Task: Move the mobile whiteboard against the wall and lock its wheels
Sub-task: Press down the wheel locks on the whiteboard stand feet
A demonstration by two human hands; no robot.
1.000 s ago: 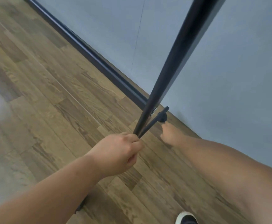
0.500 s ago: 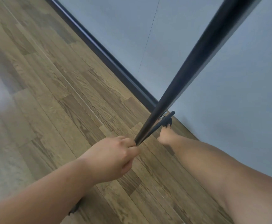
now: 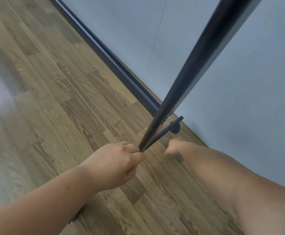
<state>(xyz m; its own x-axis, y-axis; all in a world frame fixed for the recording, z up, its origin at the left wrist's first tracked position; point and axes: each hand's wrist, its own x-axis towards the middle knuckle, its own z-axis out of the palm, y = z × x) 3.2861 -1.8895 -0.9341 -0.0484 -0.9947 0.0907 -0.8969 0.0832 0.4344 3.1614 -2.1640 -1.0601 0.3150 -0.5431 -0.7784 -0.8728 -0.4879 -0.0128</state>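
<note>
Since the earlier frame the right hand (image 3: pixel 172 149) has been drawn back from the far caster (image 3: pixel 175 128) and now sits just short of it, loosely curled around nothing. The whiteboard's dark upright (image 3: pixel 197 68) is gripped low down by the closed left hand (image 3: pixel 116 163), seemingly to steady the frame, which stands near the grey wall (image 3: pixel 240 99), its foot bar (image 3: pixel 165 131) nearly at the skirting (image 3: pixel 107 53)

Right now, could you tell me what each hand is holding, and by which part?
The left hand grips the whiteboard stand's black upright post at its lower end, near the floor. The right hand holds nothing; it is short of the caster.
</note>
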